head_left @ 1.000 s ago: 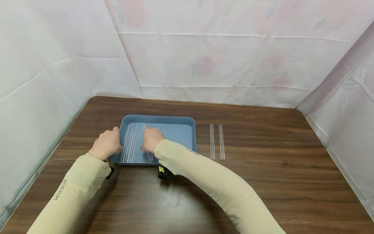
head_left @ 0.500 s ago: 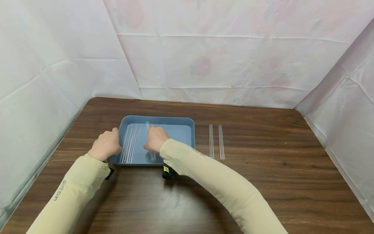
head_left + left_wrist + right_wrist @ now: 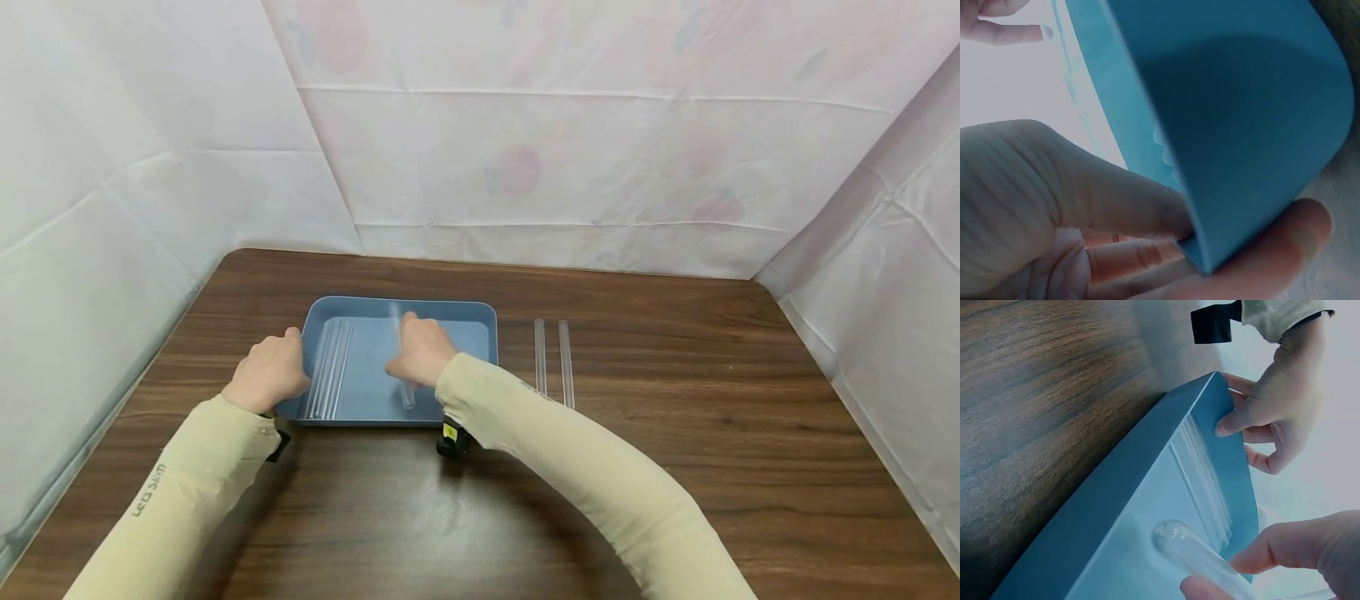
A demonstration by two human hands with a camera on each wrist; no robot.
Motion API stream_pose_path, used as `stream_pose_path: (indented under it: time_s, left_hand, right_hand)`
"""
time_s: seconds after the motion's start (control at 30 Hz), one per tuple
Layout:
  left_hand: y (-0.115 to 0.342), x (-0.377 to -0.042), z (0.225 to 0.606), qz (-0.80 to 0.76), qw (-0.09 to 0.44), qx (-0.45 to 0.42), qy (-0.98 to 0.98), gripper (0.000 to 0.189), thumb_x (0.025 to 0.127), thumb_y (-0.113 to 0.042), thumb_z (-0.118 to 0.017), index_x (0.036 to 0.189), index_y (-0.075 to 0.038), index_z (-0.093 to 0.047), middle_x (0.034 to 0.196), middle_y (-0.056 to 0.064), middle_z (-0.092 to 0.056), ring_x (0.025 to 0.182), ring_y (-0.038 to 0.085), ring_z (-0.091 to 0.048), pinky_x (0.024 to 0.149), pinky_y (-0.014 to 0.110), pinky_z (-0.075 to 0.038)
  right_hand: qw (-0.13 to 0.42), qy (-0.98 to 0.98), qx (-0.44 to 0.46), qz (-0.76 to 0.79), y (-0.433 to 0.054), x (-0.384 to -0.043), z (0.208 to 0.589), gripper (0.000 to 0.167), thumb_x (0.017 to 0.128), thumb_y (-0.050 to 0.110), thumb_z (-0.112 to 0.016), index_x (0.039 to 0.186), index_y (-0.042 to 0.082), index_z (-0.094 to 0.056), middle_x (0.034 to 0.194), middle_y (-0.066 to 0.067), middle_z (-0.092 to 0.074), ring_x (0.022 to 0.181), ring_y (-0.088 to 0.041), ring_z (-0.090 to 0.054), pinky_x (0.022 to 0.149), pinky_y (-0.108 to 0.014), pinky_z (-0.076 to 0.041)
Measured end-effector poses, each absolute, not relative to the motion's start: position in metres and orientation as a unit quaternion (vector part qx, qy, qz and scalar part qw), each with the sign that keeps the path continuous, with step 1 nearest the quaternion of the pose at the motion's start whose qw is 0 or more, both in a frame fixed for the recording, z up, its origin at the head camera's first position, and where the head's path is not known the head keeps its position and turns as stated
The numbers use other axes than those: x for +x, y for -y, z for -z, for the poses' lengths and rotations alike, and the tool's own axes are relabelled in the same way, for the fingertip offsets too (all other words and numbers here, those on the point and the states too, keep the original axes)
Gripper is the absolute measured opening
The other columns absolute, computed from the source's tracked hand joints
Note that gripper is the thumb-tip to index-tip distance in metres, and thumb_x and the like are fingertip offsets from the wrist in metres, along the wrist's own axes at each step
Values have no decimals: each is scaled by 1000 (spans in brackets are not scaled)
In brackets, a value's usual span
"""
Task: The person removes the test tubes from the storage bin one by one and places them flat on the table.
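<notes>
The tube (image 3: 407, 396) was held over the tray (image 3: 468, 337), right of the row of tubes (image 3: 330, 371) lying there; whether the floor was touched could not be told. Its long axis ran from far to near, the far end slanted slightly left, and its rounded end was pointed toward the near wall. In the grip of the right hand (image 3: 423, 350) it was pinched between thumb and fingers, parted only by its thickness. The tray's left end was gripped by the left hand (image 3: 270, 372), thumb inside the wall, fingers outside. Clear, smooth, slender cylinders were seen; the tray was blue, shallow and round-cornered. Two more tubes (image 3: 566, 358) were laid side by side on the wood-grained worktop (image 3: 690, 375). Since half a second earlier, the held tube had been carried rightward, while the tray was kept in place.
</notes>
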State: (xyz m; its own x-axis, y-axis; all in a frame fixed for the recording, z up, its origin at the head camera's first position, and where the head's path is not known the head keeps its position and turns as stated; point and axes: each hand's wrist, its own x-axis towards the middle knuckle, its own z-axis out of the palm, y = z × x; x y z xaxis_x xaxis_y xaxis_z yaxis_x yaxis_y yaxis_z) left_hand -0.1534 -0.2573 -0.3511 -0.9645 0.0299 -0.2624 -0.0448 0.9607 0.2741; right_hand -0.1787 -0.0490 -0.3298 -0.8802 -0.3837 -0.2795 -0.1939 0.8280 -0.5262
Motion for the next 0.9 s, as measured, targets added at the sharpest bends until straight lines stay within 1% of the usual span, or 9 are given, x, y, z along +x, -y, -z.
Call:
stream_pose_path:
  time_s: [0.07, 0.17, 0.23, 0.3, 0.37, 0.43, 0.57, 0.73, 0.9]
  left_hand:
    - [258, -153, 351, -140, 134, -4, -981, 45, 78, -1, -52, 114, 22, -37, 83, 35, -55, 67, 41, -57, 54, 45, -46]
    - [258, -153, 350, -141, 136, -6, -981, 45, 78, -1, -52, 114, 21, -37, 82, 34, -55, 66, 41, -57, 53, 44, -45]
    - [258, -152, 350, -140, 137, -7, -981, 45, 79, -2, -52, 114, 22, -37, 82, 34, -55, 66, 41, -57, 53, 43, -45]
    - [258, -152, 351, -140, 136, -7, -981, 47, 79, -2, -51, 116, 22, -36, 83, 35, -55, 66, 41, -57, 52, 43, -45]
    - [258, -152, 352, -141, 137, -6, -980, 48, 79, -2, -51, 117, 23, -36, 83, 35, -55, 66, 41, -57, 52, 43, -45]
    - [257, -153, 352, -142, 138, -5, -980, 49, 79, -2, -51, 118, 23, -35, 84, 35, -55, 66, 40, -57, 52, 42, -45]
    - [255, -154, 352, -141, 140, -4, -980, 49, 79, -1, -51, 118, 23, -35, 83, 34, -55, 66, 38, -56, 53, 42, -44]
    - [255, -155, 350, -139, 135, 0, -981, 45, 79, -1, -51, 115, 22, -36, 81, 32, -55, 65, 37, -55, 53, 42, -44]
    - [254, -156, 350, -140, 136, -1, -981, 43, 79, -1, -51, 113, 21, -37, 80, 31, -55, 64, 37, -55, 52, 42, -44]
  right_hand:
    - [191, -936, -153, 255, 46, -178, 329, 51, 85, 21, -69, 126, -1, -45, 78, -8, -64, 48, -12, -62, 62, -21, -49]
    - [195, -932, -148, 269, 40, -178, 327, 55, 86, 21, -69, 130, -1, -43, 93, -13, -66, 54, -15, -67, 68, -22, -51]
    - [198, -927, -140, 286, 35, -179, 326, 59, 86, 20, -69, 134, 0, -41, 104, -17, -65, 56, -17, -68, 67, -23, -52]
    - [201, -922, -129, 304, 29, -180, 323, 63, 86, 19, -69, 138, 1, -39, 109, -19, -63, 58, -18, -69, 64, -23, -53]
    - [203, -920, -114, 316, 21, -182, 321, 67, 86, 18, -69, 142, 4, -36, 107, -19, -64, 60, -20, -69, 60, -23, -52]
    - [204, -917, -104, 326, 13, -183, 320, 67, 87, 18, -69, 144, 6, -35, 96, -16, -67, 64, -23, -70, 59, -25, -52]
    - [200, -917, -97, 331, -3, -185, 320, 67, 87, 18, -67, 145, 6, -34, 75, -9, -67, 68, -26, -71, 71, -30, -53]
    - [188, -919, -96, 333, -16, -187, 325, 65, 86, 18, -66, 143, 4, -36, 74, -6, -68, 67, -25, -71, 86, -36, -51]
    - [183, -919, -91, 336, -23, -188, 329, 65, 86, 18, -67, 143, 3, -37, 77, -7, -70, 67, -25, -71, 83, -36, -52]
